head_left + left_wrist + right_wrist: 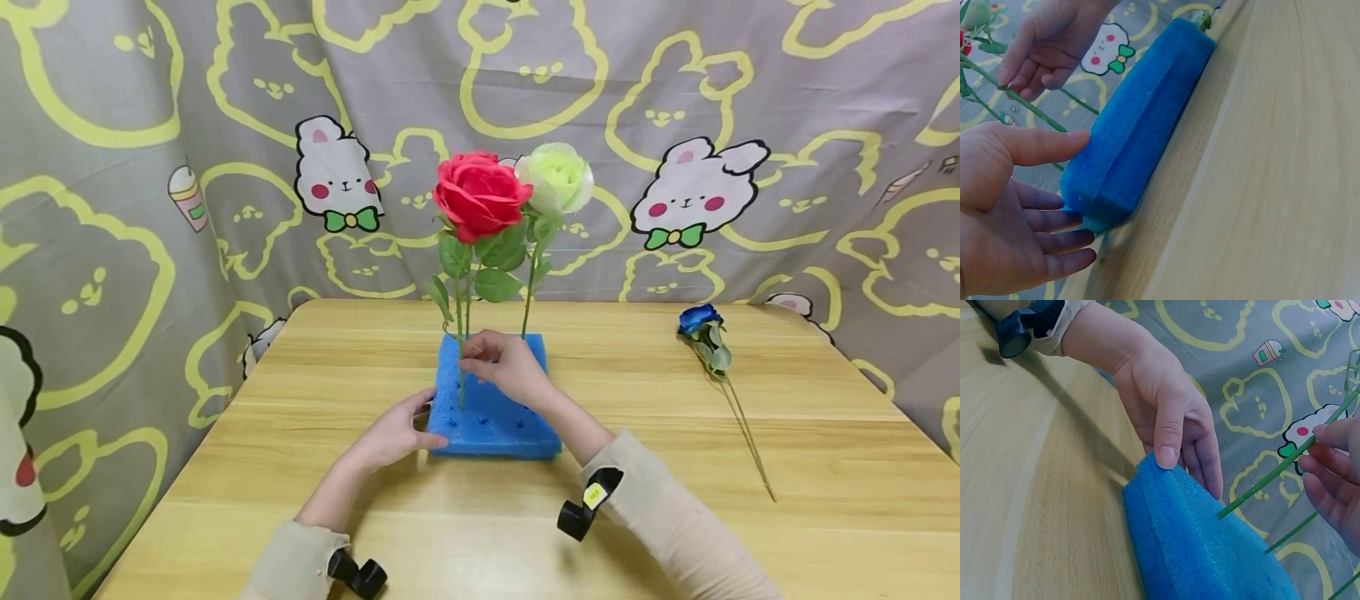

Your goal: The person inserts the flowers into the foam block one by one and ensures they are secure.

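Observation:
A blue foam block (498, 437) with small holes in its top lies on the table. My right hand (513, 367) pinches the green stem (1272, 472) of an artificial red rose (480, 196) between thumb and fingertips. The stem's lower end meets the block near its left side; how deep it goes I cannot tell. At the block's front left corner, my left hand (1016, 206) rests with thumb and fingers extended, the thumb touching the foam. A pale green rose (557, 179) stands upright towards the back of the block, and another thin stem rises beside the red rose's.
A blue rose (701, 318) with a long stem lies on the right part of the wooden table (637, 367). A grey curtain (420, 75) with yellow cartoon outlines hangs behind and around the table. Black wrist cameras (576, 518) sit on both sleeves.

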Motion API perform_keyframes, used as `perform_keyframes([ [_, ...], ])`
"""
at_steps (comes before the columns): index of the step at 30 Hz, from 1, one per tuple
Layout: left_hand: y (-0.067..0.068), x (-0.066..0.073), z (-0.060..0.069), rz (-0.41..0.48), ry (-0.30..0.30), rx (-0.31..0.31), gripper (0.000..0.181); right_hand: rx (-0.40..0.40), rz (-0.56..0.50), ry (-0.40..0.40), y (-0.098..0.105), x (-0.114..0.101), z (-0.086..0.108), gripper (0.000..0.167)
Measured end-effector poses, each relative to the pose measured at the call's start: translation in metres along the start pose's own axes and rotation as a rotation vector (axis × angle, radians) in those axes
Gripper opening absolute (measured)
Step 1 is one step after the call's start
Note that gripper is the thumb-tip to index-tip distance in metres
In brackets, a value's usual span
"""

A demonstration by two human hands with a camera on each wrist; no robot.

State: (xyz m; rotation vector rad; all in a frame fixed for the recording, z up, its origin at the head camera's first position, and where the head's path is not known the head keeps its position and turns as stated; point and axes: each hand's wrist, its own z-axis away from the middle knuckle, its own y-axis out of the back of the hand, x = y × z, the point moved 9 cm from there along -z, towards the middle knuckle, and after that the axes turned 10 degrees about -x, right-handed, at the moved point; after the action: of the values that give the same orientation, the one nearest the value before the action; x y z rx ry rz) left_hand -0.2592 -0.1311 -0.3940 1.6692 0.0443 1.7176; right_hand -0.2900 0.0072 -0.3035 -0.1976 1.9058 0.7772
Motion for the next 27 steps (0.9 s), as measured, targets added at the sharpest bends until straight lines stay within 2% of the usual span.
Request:
perform_keyframes([
  [9,0.000,0.000,0.000,0.005,0.004,0.001,0.084,0.015,-0.042,-0.020,0.006,0.010,0.000,0.015],
  [19,0.000,0.001,0.001,-0.002,-0.011,-0.006,0.084,0.017,-0.132,-0.075,0.022,0.019,0.012,0.026],
  [27,0.000,0.003,0.002,-0.013,-0.014,-0.003,0.084,0.018,-0.081,-0.098,0.037,0.030,0.033,0.026],
])
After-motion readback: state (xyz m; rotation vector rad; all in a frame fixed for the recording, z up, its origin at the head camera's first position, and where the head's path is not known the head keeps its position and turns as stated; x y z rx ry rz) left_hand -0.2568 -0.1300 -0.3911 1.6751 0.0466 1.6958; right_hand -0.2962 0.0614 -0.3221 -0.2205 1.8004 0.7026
